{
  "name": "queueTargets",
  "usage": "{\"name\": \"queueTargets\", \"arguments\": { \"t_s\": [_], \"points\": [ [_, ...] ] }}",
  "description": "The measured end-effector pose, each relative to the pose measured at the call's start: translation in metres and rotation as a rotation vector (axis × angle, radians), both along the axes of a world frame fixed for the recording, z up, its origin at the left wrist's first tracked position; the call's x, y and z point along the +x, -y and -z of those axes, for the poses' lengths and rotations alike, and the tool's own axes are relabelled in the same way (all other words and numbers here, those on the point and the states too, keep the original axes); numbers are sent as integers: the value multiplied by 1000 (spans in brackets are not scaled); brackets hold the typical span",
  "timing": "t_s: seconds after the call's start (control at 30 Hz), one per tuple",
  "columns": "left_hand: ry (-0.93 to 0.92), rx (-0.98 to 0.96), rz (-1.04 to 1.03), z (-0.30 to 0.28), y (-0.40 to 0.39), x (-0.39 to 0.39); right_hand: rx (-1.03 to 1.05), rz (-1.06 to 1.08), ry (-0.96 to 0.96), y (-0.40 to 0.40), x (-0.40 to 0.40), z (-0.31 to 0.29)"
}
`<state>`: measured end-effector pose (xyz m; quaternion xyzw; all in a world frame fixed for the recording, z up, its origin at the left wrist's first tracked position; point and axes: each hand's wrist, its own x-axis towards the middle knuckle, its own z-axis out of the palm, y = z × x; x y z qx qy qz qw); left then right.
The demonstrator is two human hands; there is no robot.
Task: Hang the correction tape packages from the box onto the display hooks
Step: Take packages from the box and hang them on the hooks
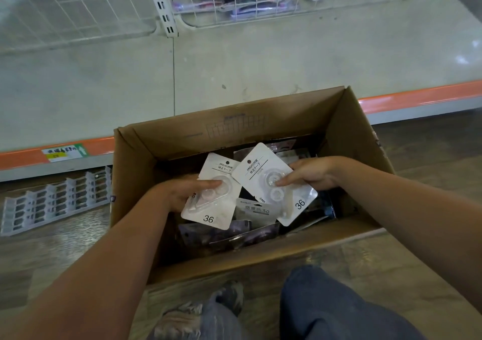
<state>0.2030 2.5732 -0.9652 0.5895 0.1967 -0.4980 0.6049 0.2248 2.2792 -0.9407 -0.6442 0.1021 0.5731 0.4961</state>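
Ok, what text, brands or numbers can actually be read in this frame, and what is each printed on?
"JINUO" above "修正テープ": card in the left hand, left package.
"36": bottom of that card.
"JINUO", "修正テープ", "PET", "36": card in the right hand, right package.
"36": small pack lying in the box.
Shelf label: handwriting, too blurred.
Printing on the box's inner wall: too faint.

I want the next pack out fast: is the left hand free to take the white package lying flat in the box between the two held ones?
Probably not yet: the left hand already grips a package, though the flat package lies uncovered beside it.
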Motion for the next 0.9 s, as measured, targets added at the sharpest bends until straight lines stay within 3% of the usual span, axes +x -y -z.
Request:
{"name": "queueTargets", "arguments": {
  "t_s": [0.17, 0.33, 0.7, 0.9],
  "points": [
    [-91, 57, -135, -21, -2, -17, -154, 11, 93, -3, -5, -23],
    [-104, 32, -301, -84, 0, -42, -95, 128, 13, 2, -19, -79],
    [-54, -58, -360, -305, 20, -61, 77, 482, -59, 1, -65, -292],
    [39, -111, -343, -444, 32, -83, 124, 514, -9, 8, -95, -426]
  ]
}}
